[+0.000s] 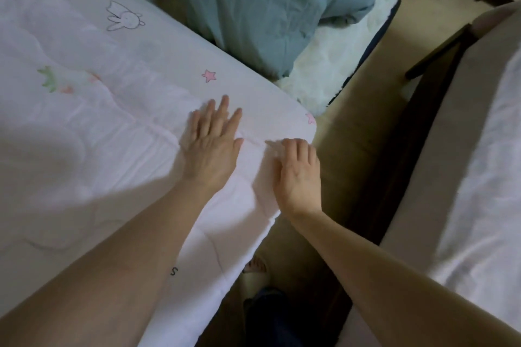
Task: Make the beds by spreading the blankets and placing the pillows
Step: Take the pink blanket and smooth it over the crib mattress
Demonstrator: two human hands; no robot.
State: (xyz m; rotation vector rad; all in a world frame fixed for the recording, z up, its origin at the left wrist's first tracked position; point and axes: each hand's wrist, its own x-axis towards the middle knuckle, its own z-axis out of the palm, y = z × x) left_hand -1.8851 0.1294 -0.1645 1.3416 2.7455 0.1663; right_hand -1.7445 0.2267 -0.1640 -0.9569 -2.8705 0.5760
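A pale pink quilted blanket (107, 98) printed with rabbits, stars and carrots covers the bed on the left. My left hand (212, 144) lies flat on it, palm down, fingers spread, close to the blanket's near right corner. My right hand (297, 172) rests at the blanket's edge just right of the left hand; its fingers curl over a small fold of the fabric there. A crumpled blue-grey blanket (270, 5) lies heaped beyond the bed, at the top centre.
A white fluffy rug (335, 65) lies under the blue-grey blanket on the tan floor. A second bed with white bedding (479, 183) and a dark frame runs along the right side. A narrow strip of floor separates the beds; my foot shows below.
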